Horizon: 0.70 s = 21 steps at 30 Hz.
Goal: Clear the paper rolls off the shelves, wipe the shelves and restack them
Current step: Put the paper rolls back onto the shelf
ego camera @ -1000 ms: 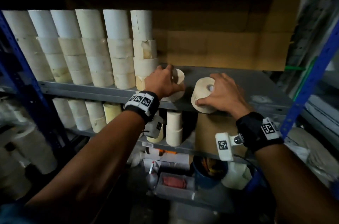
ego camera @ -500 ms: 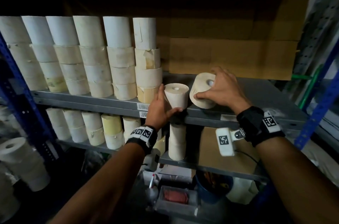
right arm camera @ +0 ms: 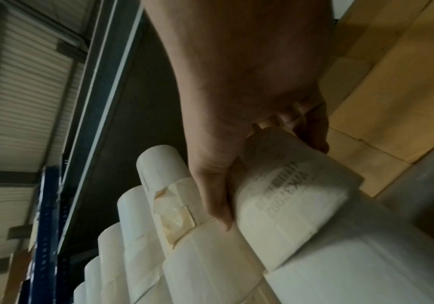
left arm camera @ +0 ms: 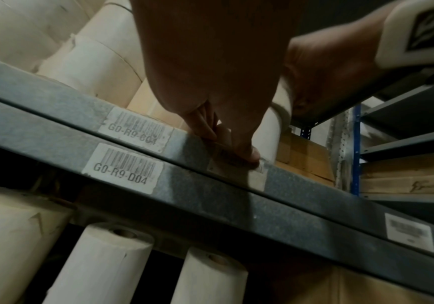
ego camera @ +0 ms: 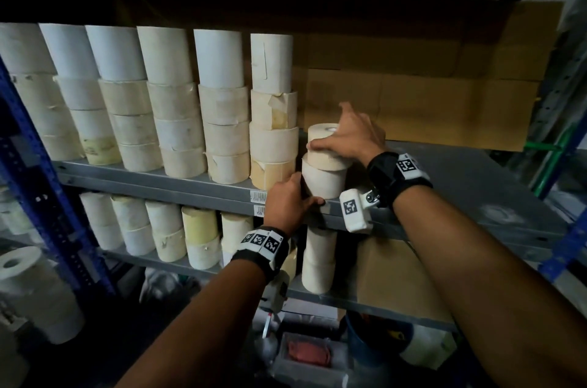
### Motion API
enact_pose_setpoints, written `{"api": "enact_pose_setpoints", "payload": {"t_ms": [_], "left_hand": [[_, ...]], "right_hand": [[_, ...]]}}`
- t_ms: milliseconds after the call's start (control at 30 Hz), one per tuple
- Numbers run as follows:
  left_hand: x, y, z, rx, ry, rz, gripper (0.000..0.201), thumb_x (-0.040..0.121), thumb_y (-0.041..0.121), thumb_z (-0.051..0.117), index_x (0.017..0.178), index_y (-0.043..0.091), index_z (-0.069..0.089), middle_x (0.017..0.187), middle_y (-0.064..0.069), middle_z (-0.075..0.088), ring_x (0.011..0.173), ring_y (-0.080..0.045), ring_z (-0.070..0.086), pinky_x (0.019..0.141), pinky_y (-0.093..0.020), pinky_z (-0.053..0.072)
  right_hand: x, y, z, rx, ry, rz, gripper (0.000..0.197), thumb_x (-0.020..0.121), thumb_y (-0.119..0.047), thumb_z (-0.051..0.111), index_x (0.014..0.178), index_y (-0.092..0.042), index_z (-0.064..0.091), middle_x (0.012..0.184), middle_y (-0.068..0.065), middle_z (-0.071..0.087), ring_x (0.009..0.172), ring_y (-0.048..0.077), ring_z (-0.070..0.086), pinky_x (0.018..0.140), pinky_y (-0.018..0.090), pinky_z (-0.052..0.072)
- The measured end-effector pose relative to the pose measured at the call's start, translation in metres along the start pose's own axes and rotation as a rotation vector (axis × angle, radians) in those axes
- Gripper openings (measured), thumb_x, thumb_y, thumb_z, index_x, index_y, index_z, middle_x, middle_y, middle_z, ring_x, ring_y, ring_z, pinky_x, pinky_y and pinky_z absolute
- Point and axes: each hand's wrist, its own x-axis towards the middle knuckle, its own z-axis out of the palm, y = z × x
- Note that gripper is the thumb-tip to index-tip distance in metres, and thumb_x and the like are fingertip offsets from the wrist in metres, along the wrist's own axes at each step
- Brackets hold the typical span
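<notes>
Several stacks of cream and white paper rolls fill the left half of the grey metal shelf. Right of the last stack, an upper roll sits on a lower roll at the shelf's front edge. My right hand grips the upper roll from above, thumb on its left side. In the right wrist view the same roll shows a printed label. My left hand holds the lower roll's left side, thumb at its base. The left wrist view shows that thumb on the shelf lip.
Cardboard boxes line the back right of the shelf. Blue uprights frame the rack. The shelf below holds more rolls and a cardboard box. Loose rolls and a blue bucket lie lower down.
My right hand has swung its tilted roll left and set it upright on the roll that my left hand holds. The left hand stays at that roll's base.
</notes>
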Motion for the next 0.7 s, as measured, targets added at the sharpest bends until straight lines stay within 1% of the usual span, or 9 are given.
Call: {"api": "enact_pose_setpoints", "payload": {"t_ms": [167,233,300,367,467,567,633,667,700], "left_hand": [[0.005,-0.001,0.001,0.040,0.005,0.001,0.060,0.073,0.060,0.086,0.103,0.014,0.062,0.092,-0.009,0.074,0.085,-0.035,0.068,0.071,-0.044,0.055],[0.006,-0.001,-0.001,0.075,0.006,0.008,0.061,0.074,0.062,0.085,0.104,0.014,0.063,0.093,-0.009,0.075,0.087,-0.035,0.069,0.072,-0.043,0.055],[0.005,0.000,-0.003,0.095,0.005,0.021,0.059,0.076,0.061,0.083,0.107,0.015,0.063,0.096,-0.009,0.075,0.088,-0.035,0.069,0.073,-0.043,0.056],[0.005,0.000,-0.004,0.087,-0.003,0.031,0.057,0.077,0.060,0.082,0.108,0.015,0.064,0.096,-0.008,0.076,0.087,-0.034,0.070,0.074,-0.043,0.057],[0.005,-0.001,-0.004,0.063,-0.032,0.030,0.059,0.076,0.062,0.082,0.107,0.016,0.063,0.095,-0.007,0.076,0.087,-0.033,0.070,0.074,-0.045,0.058],[0.006,-0.003,-0.008,-0.006,-0.066,0.034,0.062,0.078,0.061,0.084,0.114,0.015,0.063,0.099,-0.009,0.076,0.091,-0.032,0.069,0.078,-0.043,0.058],[0.008,0.000,-0.013,-0.112,-0.035,0.055,0.063,0.084,0.059,0.080,0.124,0.014,0.062,0.105,-0.009,0.075,0.094,-0.031,0.069,0.080,-0.039,0.056],[0.009,0.002,-0.016,-0.153,0.001,0.072,0.062,0.088,0.058,0.076,0.128,0.015,0.059,0.107,-0.009,0.075,0.095,-0.031,0.069,0.079,-0.037,0.054],[0.010,0.006,-0.017,-0.174,0.044,0.094,0.059,0.093,0.056,0.072,0.132,0.015,0.056,0.106,-0.009,0.075,0.093,-0.031,0.069,0.077,-0.035,0.051]], "right_hand": [[0.007,0.002,0.016,0.043,0.059,0.004,0.121,0.055,-0.082,0.082,0.149,-0.023,0.034,0.134,0.010,0.062,0.122,0.034,0.060,0.090,0.040,0.051],[0.006,-0.001,0.020,0.045,0.095,0.013,0.120,0.056,-0.085,0.080,0.147,-0.022,0.034,0.129,0.010,0.063,0.116,0.034,0.062,0.084,0.037,0.051],[0.003,-0.006,0.024,0.036,0.128,0.033,0.122,0.053,-0.090,0.077,0.145,-0.021,0.034,0.120,0.010,0.065,0.106,0.033,0.064,0.077,0.036,0.051],[0.000,-0.012,0.029,0.037,0.162,0.053,0.124,0.049,-0.094,0.074,0.141,-0.022,0.035,0.116,0.011,0.065,0.101,0.033,0.064,0.075,0.037,0.054],[-0.006,-0.013,0.035,0.057,0.185,0.058,0.124,0.048,-0.095,0.073,0.141,-0.022,0.035,0.127,0.013,0.060,0.111,0.035,0.062,0.081,0.039,0.052],[-0.009,-0.002,0.033,0.108,0.134,0.042,0.131,0.050,-0.098,0.069,0.150,-0.025,0.027,0.141,0.012,0.055,0.124,0.036,0.057,0.092,0.044,0.053],[-0.010,0.015,0.031,0.266,0.075,0.091,0.134,0.051,-0.095,0.072,0.155,-0.028,0.021,0.153,0.009,0.048,0.134,0.033,0.052,0.103,0.050,0.050],[-0.012,0.024,0.031,0.378,0.045,0.124,0.132,0.053,-0.092,0.075,0.155,-0.027,0.023,0.154,0.006,0.050,0.135,0.030,0.052,0.106,0.050,0.049],[-0.015,0.034,0.033,0.505,0.007,0.150,0.125,0.056,-0.087,0.079,0.153,-0.024,0.030,0.149,0.003,0.055,0.131,0.025,0.057,0.105,0.045,0.051]]}}
